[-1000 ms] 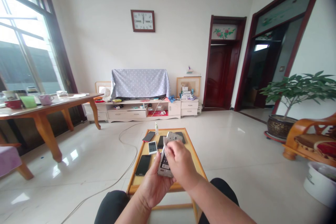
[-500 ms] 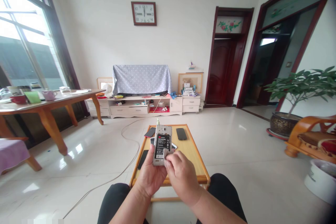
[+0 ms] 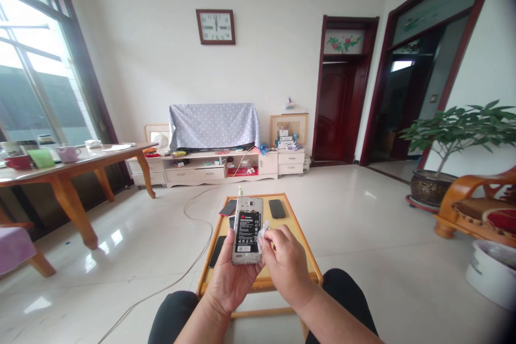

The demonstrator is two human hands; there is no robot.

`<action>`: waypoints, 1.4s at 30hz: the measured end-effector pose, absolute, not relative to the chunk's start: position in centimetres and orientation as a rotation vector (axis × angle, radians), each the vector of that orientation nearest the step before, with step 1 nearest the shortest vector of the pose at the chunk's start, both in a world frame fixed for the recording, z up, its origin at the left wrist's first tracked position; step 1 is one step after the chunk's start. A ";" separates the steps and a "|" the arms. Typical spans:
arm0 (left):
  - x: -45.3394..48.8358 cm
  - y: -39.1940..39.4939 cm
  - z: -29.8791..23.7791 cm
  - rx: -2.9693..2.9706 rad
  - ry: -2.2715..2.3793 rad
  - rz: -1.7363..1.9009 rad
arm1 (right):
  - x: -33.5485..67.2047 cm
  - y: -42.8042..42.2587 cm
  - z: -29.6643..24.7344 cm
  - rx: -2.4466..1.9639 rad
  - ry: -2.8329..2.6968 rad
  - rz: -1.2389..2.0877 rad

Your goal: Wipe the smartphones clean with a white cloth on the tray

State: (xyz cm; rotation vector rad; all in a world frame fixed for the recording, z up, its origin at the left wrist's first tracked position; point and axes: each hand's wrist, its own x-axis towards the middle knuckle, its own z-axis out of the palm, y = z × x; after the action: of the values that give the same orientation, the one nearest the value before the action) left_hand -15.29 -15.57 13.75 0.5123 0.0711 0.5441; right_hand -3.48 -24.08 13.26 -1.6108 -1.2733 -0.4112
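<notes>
My left hand [image 3: 231, 282] is wrapped round the lower part of a smartphone [image 3: 247, 228], held up with its back cover off. A black battery with white print fills most of the exposed back. Between the thumb and fingers of my right hand [image 3: 287, 266] is a small whitish piece of wipe [image 3: 263, 229], at the phone's lower right edge beside the battery. Whether the wipe presses on the phone I cannot tell. Below is a low wooden table [image 3: 296, 247]. On it lie a dark phone [image 3: 277, 208] at the right, another phone [image 3: 228, 208] at the left and a black phone [image 3: 217, 250] nearer me.
My knees flank the table. A cable [image 3: 183, 274] runs over the tiled floor on the left. A dining table [image 3: 76, 166] with cups stands at the left, a white TV cabinet [image 3: 195, 174] by the far wall. To the right are a potted plant [image 3: 433, 188], a wooden armchair [image 3: 467, 199] and a white bucket [image 3: 494, 274].
The wipe has moved from the phone's lower middle to its right edge, uncovering more of the battery. My view has shifted slightly. Both hands keep their hold.
</notes>
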 end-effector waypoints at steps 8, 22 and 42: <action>-15.1 -16.7 13.7 0.594 0.102 0.416 | 0.4 -22.5 17.6 -1.471 -1.042 -0.313; -15.2 -16.7 13.5 0.589 0.120 0.425 | -1.1 -23.7 15.4 -1.335 -1.001 0.032; -14.6 -17.6 12.7 0.776 0.245 0.519 | -0.8 -23.1 17.4 -1.463 -0.982 -0.180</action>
State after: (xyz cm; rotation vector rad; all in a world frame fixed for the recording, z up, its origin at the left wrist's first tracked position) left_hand -14.62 -17.55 12.68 0.7763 0.2448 0.5190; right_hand -0.83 -23.09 17.43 -1.4634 -0.9821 -0.1798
